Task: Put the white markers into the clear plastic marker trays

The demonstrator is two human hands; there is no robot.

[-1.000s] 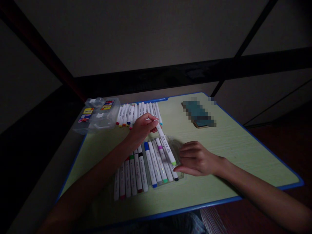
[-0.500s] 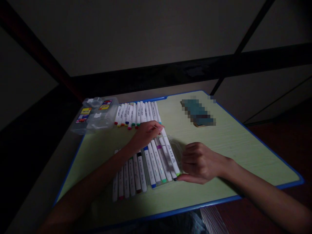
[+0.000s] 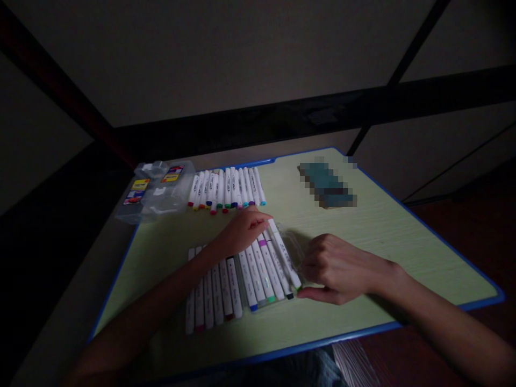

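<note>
A white marker with a green end lies slanted at the right side of a row of markers in a clear plastic tray. My left hand pinches its far end, reaching across the row. At the near end, my right hand has its fingers curled and its thumb against the green tip. Beside it in the tray are several white markers with blue, green, purple and black parts. Left of the tray, another row of white markers rests on the table, partly under my left forearm.
More white markers with coloured caps lie along the table's back edge. An open clear plastic case with colourful labels sits at the back left. A blurred-out greenish flat object is at the back right. The table has a blue rim.
The green-ended marker has come down closer to the row in the tray. Both hands have lowered slightly with it, still at its two ends.
</note>
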